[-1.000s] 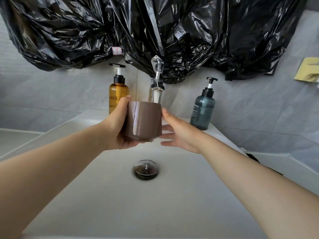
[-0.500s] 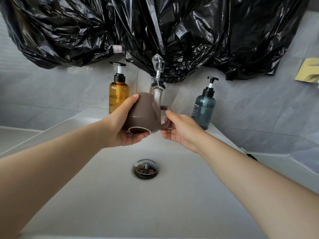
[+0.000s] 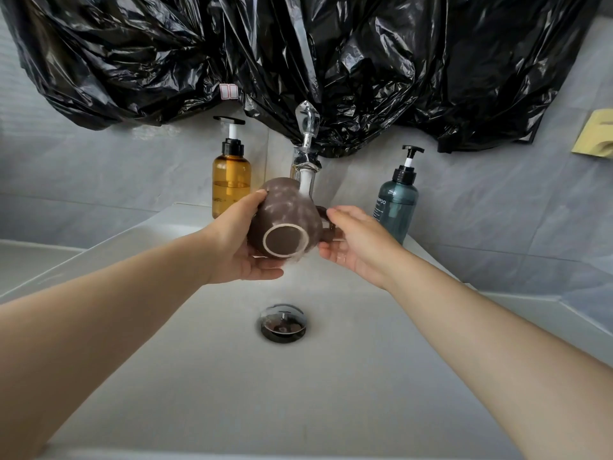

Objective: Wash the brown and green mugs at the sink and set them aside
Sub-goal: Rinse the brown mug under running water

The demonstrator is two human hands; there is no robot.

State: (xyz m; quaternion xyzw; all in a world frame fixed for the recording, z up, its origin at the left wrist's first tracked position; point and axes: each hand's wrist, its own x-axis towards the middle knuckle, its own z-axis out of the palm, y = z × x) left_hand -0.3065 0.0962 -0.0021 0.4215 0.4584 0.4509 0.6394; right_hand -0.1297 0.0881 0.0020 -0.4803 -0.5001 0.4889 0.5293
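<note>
The brown mug [image 3: 285, 214] lies tipped on its side under the chrome tap [image 3: 306, 154], with its white-ringed base facing me and water running over its side. My left hand [image 3: 238, 240] grips the mug's body from the left and underneath. On the right, my right hand [image 3: 358, 240] sits by the mug's handle with relaxed fingers, touching it at most lightly. No green mug is in view.
The white sink basin [image 3: 232, 376] lies below, with a chrome drain plug [image 3: 282, 322]. An amber pump bottle [image 3: 231, 174] stands left of the tap and a teal pump bottle [image 3: 396, 200] right of it. Black plastic sheeting [image 3: 298, 61] hangs over the wall.
The mug has tipped from upright onto its side, base now toward me, under running water. My right hand has let go of the handle and opened.
</note>
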